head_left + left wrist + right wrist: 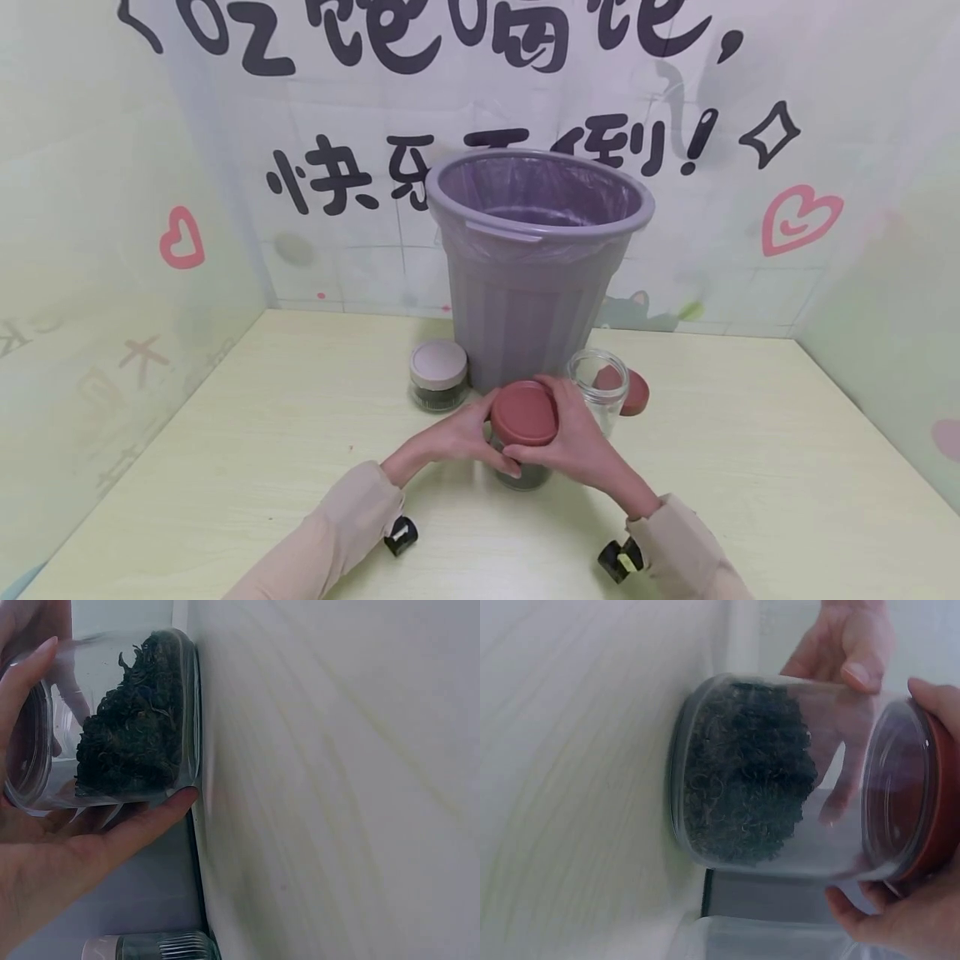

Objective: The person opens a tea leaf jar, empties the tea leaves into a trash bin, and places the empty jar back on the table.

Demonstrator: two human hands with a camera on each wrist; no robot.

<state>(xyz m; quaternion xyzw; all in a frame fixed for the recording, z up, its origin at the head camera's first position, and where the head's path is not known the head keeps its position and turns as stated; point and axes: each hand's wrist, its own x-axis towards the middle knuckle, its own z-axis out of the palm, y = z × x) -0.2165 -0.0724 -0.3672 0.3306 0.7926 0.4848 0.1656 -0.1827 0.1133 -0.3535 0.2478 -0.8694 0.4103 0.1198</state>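
A clear glass jar [840, 720], partly filled with dark, curled dried leaves [135, 727], stands upright on the table with a red lid [525, 412] on its mouth. My left hand [465, 433] holds the jar's side, its fingers wrapped around the glass. From the other side, my right hand [581, 437] grips the red lid by its rim, thumb in front and fingers at the back. Just behind my right hand is an open glass jar [600, 400], and a second red lid [635, 392] lies beside it.
A tall purple-grey bin [532, 300] with a clear liner rises at the back of the table [300, 400]. At its left foot sits a small jar [438, 371] with a pinkish lid and dark contents. Printed sheets wall in the back and sides.
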